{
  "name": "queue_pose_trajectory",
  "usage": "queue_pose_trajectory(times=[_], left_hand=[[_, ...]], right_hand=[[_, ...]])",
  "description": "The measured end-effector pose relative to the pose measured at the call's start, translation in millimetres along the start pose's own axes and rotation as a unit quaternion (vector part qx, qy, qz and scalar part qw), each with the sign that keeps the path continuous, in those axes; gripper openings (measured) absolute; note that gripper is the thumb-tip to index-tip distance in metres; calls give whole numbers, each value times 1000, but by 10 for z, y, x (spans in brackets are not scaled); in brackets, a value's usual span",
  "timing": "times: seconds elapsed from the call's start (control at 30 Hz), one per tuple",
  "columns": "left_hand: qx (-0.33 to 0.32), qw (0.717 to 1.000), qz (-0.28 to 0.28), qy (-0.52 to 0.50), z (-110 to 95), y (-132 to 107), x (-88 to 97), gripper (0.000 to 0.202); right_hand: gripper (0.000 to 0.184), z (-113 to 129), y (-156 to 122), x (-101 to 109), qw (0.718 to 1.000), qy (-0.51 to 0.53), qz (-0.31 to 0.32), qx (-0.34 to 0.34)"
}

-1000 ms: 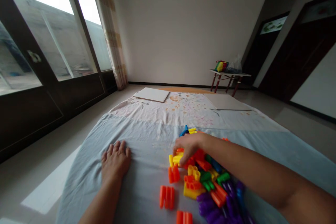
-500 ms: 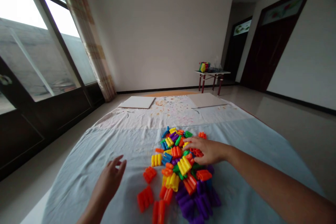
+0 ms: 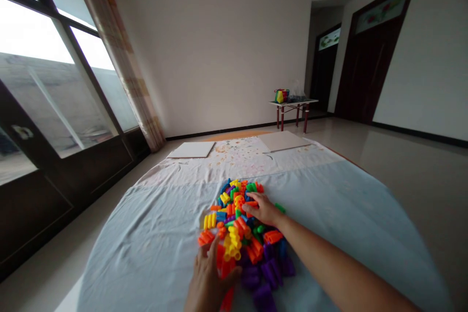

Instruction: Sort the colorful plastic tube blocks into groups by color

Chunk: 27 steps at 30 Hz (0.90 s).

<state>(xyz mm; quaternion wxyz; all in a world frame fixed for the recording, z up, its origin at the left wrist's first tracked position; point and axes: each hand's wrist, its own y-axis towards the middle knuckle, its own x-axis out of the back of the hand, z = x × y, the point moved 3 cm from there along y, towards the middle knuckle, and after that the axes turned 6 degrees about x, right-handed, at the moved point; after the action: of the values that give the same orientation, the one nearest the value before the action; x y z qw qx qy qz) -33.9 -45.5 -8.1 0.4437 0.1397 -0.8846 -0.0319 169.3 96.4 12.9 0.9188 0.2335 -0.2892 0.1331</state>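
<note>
A pile of plastic tube-shaped building blocks (image 3: 234,238) in orange, yellow, blue, green and purple lies on the cloth in front of me. My left hand (image 3: 209,270) is at the near left side of the pile, open, thumb and fingers spread beside orange blocks (image 3: 225,265). Over the right side of the pile reaches my right hand (image 3: 266,210), its fingers apart and bent around an orange block (image 3: 251,204); a firm grip on it does not show. Purple blocks (image 3: 270,273) lie closest to me, below the right forearm.
A light blue and floral cloth (image 3: 146,224) covers the table. Two flat boards, a white one (image 3: 192,149) and a beige one (image 3: 283,141), lie at its far end. Behind stands a small table (image 3: 294,103) with a colourful bag (image 3: 282,96). Glass doors (image 3: 47,92) are on the left.
My left hand has moved right, from the bare cloth to the edge of the pile. My right hand has shifted slightly left over the blocks. The camera view has tilted up a little.
</note>
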Motion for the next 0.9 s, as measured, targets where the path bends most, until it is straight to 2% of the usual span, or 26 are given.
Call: queue_pose_trajectory(times=[0.13, 0.23, 0.33, 0.4, 0.5, 0.57, 0.67, 0.73, 0.83, 0.9], left_hand=[[-24, 997, -49, -57, -51, 56, -48, 52], [-26, 992, -80, -93, -119, 94, -20, 44], [-25, 993, -77, -87, -161, 108, -8, 41], [-27, 995, -75, -51, -158, 77, -16, 46], [-49, 995, -83, 31, -150, -57, -52, 71], [-74, 991, -53, 93, -174, -171, -101, 98], [-84, 983, 15, 161, -244, -273, -147, 127], [-75, 980, 49, 177, -296, -260, -145, 129], [-56, 979, 73, 183, -350, -158, -131, 121], [-47, 981, 56, 182, -364, -80, -126, 110]], right_hand=[[73, 296, 85, -276, 993, 110, 34, -6], [74, 502, 128, -291, 989, 123, 84, 23], [76, 578, 88, -32, 992, 73, 78, 62], [77, 504, -30, 220, 997, 21, 51, 59], [84, 258, -367, 503, 995, -79, 54, 11], [95, 85, -637, 549, 987, -127, 93, -36], [108, -21, -934, 403, 979, -130, 151, -46], [111, 16, -982, 218, 982, -108, 152, -27], [102, 131, -822, -68, 993, -74, 87, -21], [92, 225, -623, -204, 998, -58, 26, -11]])
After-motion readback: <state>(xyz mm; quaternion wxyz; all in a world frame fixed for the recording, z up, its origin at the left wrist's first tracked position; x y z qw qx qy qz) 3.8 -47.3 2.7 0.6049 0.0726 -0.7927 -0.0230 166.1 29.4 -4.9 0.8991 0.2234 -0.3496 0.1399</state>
